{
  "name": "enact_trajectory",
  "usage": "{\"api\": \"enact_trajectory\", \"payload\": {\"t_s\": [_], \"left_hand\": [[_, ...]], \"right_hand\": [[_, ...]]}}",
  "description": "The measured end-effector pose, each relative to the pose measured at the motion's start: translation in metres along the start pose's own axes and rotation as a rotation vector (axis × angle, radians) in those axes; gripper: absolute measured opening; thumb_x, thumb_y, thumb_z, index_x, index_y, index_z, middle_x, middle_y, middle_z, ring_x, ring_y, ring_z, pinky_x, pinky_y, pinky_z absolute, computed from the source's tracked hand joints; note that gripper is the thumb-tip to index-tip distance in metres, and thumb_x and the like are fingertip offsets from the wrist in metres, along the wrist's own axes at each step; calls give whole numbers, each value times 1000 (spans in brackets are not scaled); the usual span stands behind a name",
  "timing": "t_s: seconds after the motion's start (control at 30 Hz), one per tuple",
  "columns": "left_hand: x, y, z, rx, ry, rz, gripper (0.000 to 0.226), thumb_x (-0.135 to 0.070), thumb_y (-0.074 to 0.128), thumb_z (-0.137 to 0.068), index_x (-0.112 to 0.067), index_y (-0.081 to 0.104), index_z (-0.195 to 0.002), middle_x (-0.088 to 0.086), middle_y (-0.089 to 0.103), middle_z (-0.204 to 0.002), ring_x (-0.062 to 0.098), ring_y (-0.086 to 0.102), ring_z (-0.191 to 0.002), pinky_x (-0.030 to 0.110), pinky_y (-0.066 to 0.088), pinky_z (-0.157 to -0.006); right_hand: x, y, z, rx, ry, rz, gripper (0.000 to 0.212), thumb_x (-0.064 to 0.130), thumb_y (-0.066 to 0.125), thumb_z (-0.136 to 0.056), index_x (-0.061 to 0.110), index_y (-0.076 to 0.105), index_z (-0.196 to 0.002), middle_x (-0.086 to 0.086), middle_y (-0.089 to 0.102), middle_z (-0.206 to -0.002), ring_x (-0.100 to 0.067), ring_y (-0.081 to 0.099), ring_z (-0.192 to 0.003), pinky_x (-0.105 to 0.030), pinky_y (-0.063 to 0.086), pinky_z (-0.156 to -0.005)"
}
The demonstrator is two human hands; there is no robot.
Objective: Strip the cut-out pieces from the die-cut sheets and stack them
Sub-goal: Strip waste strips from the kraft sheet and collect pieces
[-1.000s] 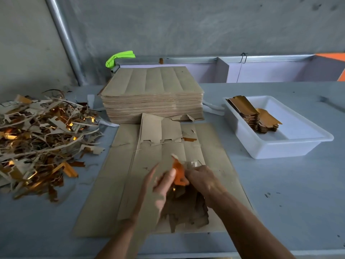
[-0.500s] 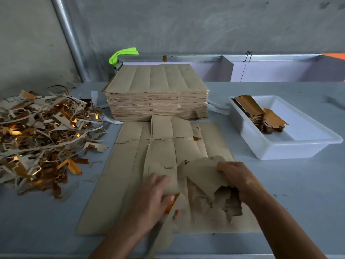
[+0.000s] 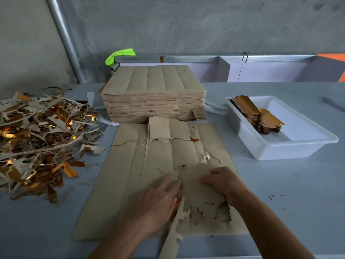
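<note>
A brown die-cut sheet point(image 3: 130, 171) lies flat on the grey table in front of me, torn and partly stripped along its right half. My left hand point(image 3: 158, 200) presses down on the sheet with fingers extended, over a loose jagged strip point(image 3: 175, 230) that reaches toward the table's near edge. My right hand point(image 3: 222, 181) grips a torn brown cut-out piece point(image 3: 201, 195) with curled fingers. Another loose piece point(image 3: 164, 128) lies at the sheet's far end. Stacked gold cut-outs point(image 3: 255, 116) sit in a white tray point(image 3: 291, 146) at right.
A thick stack of uncut brown sheets point(image 3: 153, 96) stands behind the working sheet. A heap of brown and gold waste strips point(image 3: 41, 135) covers the table's left side. A green cloth point(image 3: 119, 55) hangs on the rail at the back wall.
My right hand has lowered the torn piece from raised toward the sheet and moved left with it. My left hand stays pressed flat on the sheet. The orange underside no longer shows.
</note>
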State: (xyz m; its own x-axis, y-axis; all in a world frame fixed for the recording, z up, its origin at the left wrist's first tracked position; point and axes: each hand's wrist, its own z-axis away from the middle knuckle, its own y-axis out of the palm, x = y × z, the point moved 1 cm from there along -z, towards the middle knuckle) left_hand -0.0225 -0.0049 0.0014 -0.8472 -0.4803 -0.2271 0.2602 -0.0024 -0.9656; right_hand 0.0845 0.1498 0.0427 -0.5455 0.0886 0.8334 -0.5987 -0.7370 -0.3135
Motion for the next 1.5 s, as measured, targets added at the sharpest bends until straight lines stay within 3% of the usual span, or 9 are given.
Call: {"api": "enact_trajectory", "payload": {"t_s": [0.27, 0.37, 0.53, 0.77, 0.9, 1.07, 1.2, 1.37, 1.5], "left_hand": [[1, 3, -6, -77, -42, 22, 47, -55, 32, -96, -33, 36, -137, -9, 23, -151, 17, 36, -131, 35, 37, -100], [1, -1, -4, -170, -7, 77, 34, -57, 43, -91, -32, 51, -113, -11, 43, -125, 9, 51, -102, 27, 46, -83], [20, -10, 11, -155, 105, 324, 8, -24, 67, -85, -30, 62, -86, -14, 52, -105, 2, 52, -92, 13, 39, -76], [56, -27, 27, -545, -399, 1801, 25, 3, 37, -96, -7, 51, -77, 8, 62, -59, 21, 62, -51, 33, 54, -57], [62, -23, 31, -441, -598, 1224, 5, -18, 57, -92, -21, 56, -96, 3, 57, -87, 13, 54, -72, 27, 43, -59], [57, -21, 44, -143, -353, 541, 67, -34, 87, -59, -35, 40, -107, -13, 39, -109, 6, 48, -101, 27, 47, -88], [58, -20, 49, -125, -355, 544, 26, -26, 75, -79, -30, 50, -87, -11, 50, -94, 1, 52, -84, 16, 43, -65], [59, -51, 41, -253, -489, 1436, 14, -10, 50, -94, -8, 60, -84, 2, 55, -62, 7, 44, -46, 17, 35, -42], [59, -89, 33, -222, -230, 2107, 24, -24, 43, -89, -9, 58, -78, -5, 42, -48, 1, 20, -36, 13, 20, -30]], "right_hand": [[-16, -76, 17, -118, -16, 63, 13, 7, 65, -84, 12, 58, -94, -16, 63, -91, -33, 63, -81, -37, 53, -64], [-16, -89, 19, -215, -103, 0, 35, 0, 62, -84, 21, 50, -109, -4, 53, -95, -31, 57, -84, -40, 51, -63], [-10, -81, 17, -308, -211, -184, 48, 0, 58, -88, 33, 54, -122, -3, 41, -116, -26, 52, -86, -33, 47, -57], [-8, -31, 19, -176, -271, -129, 23, 5, 57, -90, 26, 67, -92, -2, 50, -103, -21, 54, -85, -28, 47, -59], [-5, -1, 17, -124, -281, -74, 20, 9, 60, -89, 27, 68, -88, 8, 49, -94, -18, 56, -84, -28, 51, -62], [-6, 21, 17, -63, -294, -44, 20, 11, 60, -90, 30, 65, -86, 9, 52, -96, -15, 58, -83, -22, 51, -58], [-8, 25, 19, -38, -303, -25, 23, 10, 60, -89, 30, 67, -82, 8, 55, -93, -16, 60, -82, -24, 52, -59], [-4, 28, 22, -27, -278, -34, 26, 8, 60, -89, 30, 69, -77, 8, 57, -91, -14, 59, -82, -24, 51, -61], [5, 31, 27, 49, -231, -53, 21, 6, 62, -88, 23, 71, -81, 4, 61, -94, -13, 61, -83, -19, 50, -57]]}}
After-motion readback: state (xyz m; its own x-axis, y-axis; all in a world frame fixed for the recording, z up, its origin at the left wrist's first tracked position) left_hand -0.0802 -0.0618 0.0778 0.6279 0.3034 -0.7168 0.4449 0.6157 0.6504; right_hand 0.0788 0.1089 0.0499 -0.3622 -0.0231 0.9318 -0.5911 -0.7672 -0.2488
